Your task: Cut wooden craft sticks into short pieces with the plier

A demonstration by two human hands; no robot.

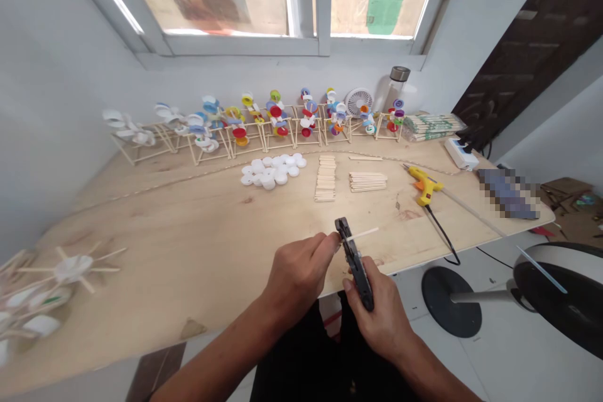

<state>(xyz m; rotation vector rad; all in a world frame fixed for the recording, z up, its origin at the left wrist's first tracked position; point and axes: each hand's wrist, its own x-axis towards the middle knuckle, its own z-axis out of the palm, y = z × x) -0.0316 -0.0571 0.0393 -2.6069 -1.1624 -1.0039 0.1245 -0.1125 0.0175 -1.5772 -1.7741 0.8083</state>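
Note:
My left hand (pixel 301 267) is closed, its fingertips pinching one end of a thin wooden stick (pixel 368 232). The stick runs across the jaws of a black pliers-like hand tool (pixel 358 275), and its free end points right. My right hand (pixel 384 301) wraps round the handles of this tool near the table's front edge. Beyond the hands lie a pile of white bottle caps (pixel 268 179), a column of flat wooden sticks (pixel 325 179) and a small stack of similar sticks (pixel 368 181). The tool's exact kind is hard to make out.
Several stick frames with coloured cap wheels (pixel 277 118) line the wall. A yellow glue gun (pixel 424 185), its cord, a power strip (pixel 460 154) and bagged sticks (pixel 433 127) are right. A spoked cap wheel (pixel 73 269) lies left. A black stool (pixel 560 289) stands at right.

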